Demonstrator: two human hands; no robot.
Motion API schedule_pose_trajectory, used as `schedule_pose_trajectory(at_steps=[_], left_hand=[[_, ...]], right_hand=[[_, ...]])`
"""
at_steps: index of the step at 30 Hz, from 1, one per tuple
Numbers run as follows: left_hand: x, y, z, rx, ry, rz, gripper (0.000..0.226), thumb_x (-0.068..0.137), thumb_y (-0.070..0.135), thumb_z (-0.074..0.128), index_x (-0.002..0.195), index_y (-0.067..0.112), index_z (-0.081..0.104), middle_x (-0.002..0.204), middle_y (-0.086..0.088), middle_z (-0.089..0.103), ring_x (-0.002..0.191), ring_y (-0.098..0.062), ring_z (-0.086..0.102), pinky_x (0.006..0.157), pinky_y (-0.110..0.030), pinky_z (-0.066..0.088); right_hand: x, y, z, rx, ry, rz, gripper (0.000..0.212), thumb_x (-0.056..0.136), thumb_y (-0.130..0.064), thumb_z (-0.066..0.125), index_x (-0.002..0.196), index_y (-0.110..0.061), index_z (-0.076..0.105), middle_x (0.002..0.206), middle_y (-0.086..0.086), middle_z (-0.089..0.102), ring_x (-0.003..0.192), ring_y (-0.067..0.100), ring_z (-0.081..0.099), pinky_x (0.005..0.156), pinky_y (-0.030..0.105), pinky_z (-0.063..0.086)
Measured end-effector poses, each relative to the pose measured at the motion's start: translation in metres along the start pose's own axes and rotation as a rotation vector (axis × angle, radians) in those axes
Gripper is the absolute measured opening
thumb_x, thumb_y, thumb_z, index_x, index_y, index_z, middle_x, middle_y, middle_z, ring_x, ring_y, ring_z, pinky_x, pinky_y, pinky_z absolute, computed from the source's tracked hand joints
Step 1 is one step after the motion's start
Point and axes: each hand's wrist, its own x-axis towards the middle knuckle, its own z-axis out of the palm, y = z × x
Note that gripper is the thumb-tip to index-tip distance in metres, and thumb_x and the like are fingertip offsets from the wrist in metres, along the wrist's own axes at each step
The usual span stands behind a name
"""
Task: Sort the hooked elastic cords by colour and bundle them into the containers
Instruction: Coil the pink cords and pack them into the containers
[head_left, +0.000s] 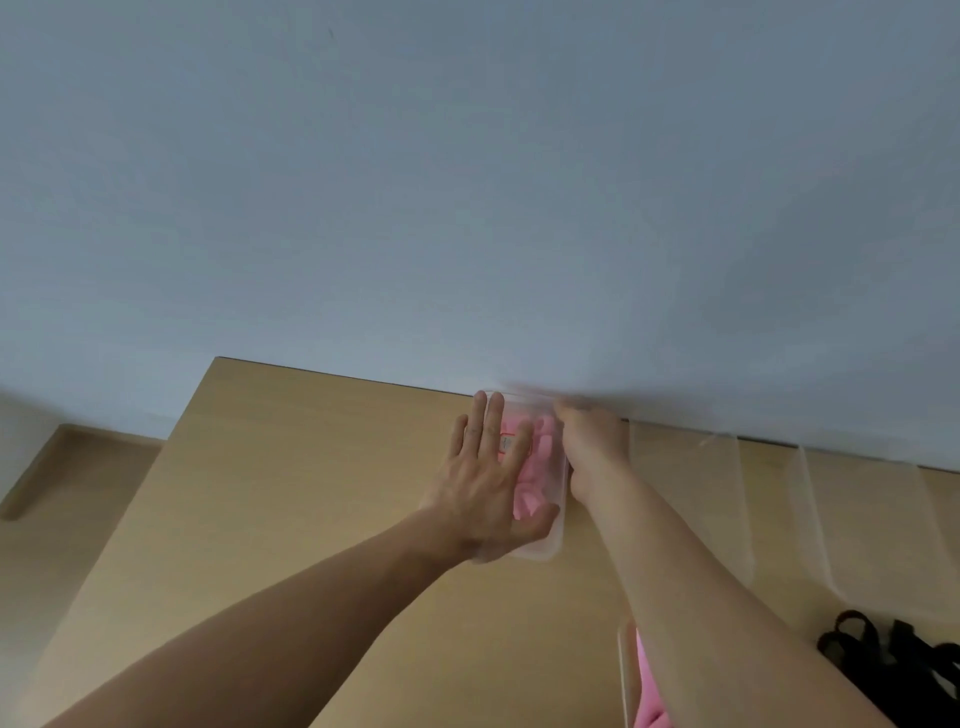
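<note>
I am pressing my flat left hand on the pink-cord container, long axis toward twelve o'clock; right hand gripping its far edge.

You will find nothing here that can be read. The only thing that looks like a label is a small pale rectangle with a red border, on top of the clear container of pink cords that lies under your left hand. Your fingers cover part of it, and whatever is printed on it is too small and blurred to make out. No other writing, brand, number or sign shows anywhere.
</note>
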Motion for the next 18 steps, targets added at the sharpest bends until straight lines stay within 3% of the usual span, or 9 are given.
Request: schedule_pose_trajectory(at_steps=[4, 6, 9, 13, 18], left_hand=[[0.005, 0.0, 0.0, -0.053, 0.062, -0.059, 0.084, 0.087, 0.067, 0.014, 0.156, 0.019, 0.006, 0.16, -0.023, -0.01, 0.147, -0.037, -0.019, 0.121, -0.05, -0.004], [0.008, -0.001, -0.002, -0.037, 0.062, -0.061, 0.083, 0.088, 0.064, 0.01, 0.156, 0.017, 0.009, 0.161, -0.024, -0.009, 0.148, -0.037, -0.018, 0.121, -0.049, -0.005], [0.007, -0.003, -0.005, 0.015, 0.008, -0.02, 0.082, 0.086, 0.061, 0.003, 0.156, 0.019, 0.0, 0.16, -0.021, -0.017, 0.146, -0.033, -0.025, 0.121, -0.047, -0.009], [0.003, 0.0, -0.005, 0.043, 0.016, -0.035, 0.073, 0.093, 0.056, 0.007, 0.156, 0.019, -0.002, 0.162, -0.017, -0.014, 0.148, -0.03, -0.021, 0.121, -0.046, -0.008], [-0.005, 0.007, -0.019, 0.051, 0.021, -0.076, 0.083, 0.086, 0.059, -0.009, 0.156, 0.016, 0.002, 0.163, -0.014, -0.006, 0.15, -0.029, -0.013, 0.121, -0.047, -0.004]], right_hand=[[-0.022, 0.039, -0.006, -0.043, 0.037, -0.056, 0.02, 0.093, -0.022, 0.056, 0.081, -0.008, 0.064, 0.08, 0.007, 0.068, 0.073, 0.025, 0.062, 0.067, 0.036, 0.051], [-0.036, 0.057, -0.013, -0.078, 0.033, -0.098, 0.016, 0.094, -0.019, 0.055, 0.082, -0.011, 0.061, 0.081, 0.005, 0.065, 0.074, 0.022, 0.058, 0.067, 0.033, 0.047], [-0.048, 0.066, -0.024, -0.145, 0.001, -0.155, 0.013, 0.094, -0.02, 0.057, 0.082, -0.016, 0.06, 0.079, 0.001, 0.064, 0.072, 0.019, 0.058, 0.066, 0.032, 0.045], [-0.054, 0.066, -0.033, -0.203, -0.03, -0.174, 0.018, 0.091, -0.028, 0.06, 0.081, -0.014, 0.062, 0.076, 0.003, 0.065, 0.068, 0.02, 0.056, 0.061, 0.03, 0.042], [-0.076, 0.062, -0.042, -0.356, -0.071, -0.219, 0.024, 0.089, -0.037, 0.061, 0.096, -0.014, 0.062, 0.089, -0.001, 0.066, 0.082, 0.02, 0.062, 0.069, 0.032, 0.046]])
